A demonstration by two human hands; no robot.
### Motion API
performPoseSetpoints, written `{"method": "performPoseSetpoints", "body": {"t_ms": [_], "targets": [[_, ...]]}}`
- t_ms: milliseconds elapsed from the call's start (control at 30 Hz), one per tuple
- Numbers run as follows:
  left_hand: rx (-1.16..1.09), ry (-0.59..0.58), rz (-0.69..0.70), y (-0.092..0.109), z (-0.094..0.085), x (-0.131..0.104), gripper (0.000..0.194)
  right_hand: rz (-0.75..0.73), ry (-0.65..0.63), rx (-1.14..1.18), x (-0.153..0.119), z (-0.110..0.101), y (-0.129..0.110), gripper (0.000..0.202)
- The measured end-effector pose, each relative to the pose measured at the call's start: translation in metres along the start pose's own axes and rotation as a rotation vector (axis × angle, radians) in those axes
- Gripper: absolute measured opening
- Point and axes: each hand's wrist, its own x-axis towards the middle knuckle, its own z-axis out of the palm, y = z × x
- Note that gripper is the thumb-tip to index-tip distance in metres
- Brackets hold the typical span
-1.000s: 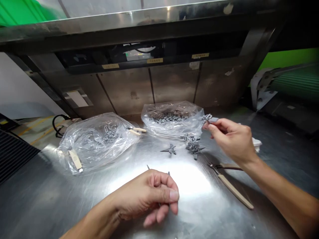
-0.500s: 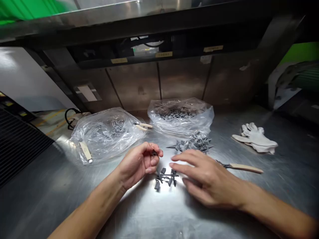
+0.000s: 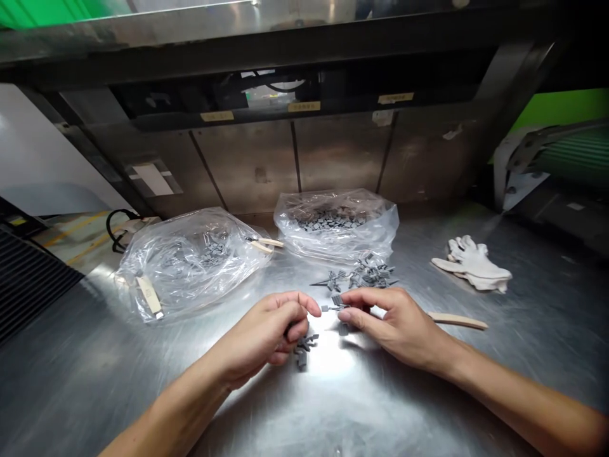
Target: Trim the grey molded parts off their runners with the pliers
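Observation:
Between the thumb and fingers of my right hand [image 3: 390, 324] is a small grey plastic sprue [image 3: 342, 328] with flat tabs on its arms. My left hand [image 3: 280, 327] faces it, index finger stretched towards one tab and the other fingers curled. A dark bit shows inside that curl, too hidden to name. Under the left fingertips, another grey sprue piece [image 3: 302, 358] lies on the metal table [image 3: 304, 419]. Beyond my hands is a loose heap of similar grey sprues [image 3: 371, 273].
Behind the heap stands a clear plastic bag [image 3: 333, 238] of small grey pieces. A flatter bag [image 3: 190, 266] lies left, with a cream-handled tool [image 3: 150, 297] and cream-handled pliers [image 3: 264, 244]. White gloves [image 3: 476, 263] and another cream handle [image 3: 459, 320] are at right.
My right hand has closed on a sprue and lifted it from the table. My left hand has turned over, its index finger reaching towards that sprue. The view has shifted slightly.

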Motion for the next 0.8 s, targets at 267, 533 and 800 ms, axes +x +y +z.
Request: {"method": "performPoseSetpoints", "body": {"t_ms": [267, 533, 800], "targets": [[0.21, 0.093, 0.044, -0.004, 0.004, 0.004, 0.024, 0.056, -0.049, 0.118, 0.0, 0.002, -0.005, 0.018], [0.342, -0.062, 0.133, -0.01, 0.004, 0.001, 0.038, -0.028, -0.122, 0.116, -0.003, 0.001, -0.005, 0.012], [0.11, -0.236, 0.032, -0.017, 0.008, 0.003, 0.039, -0.457, -0.034, -0.1, 0.001, -0.01, -0.005, 0.01]]}}
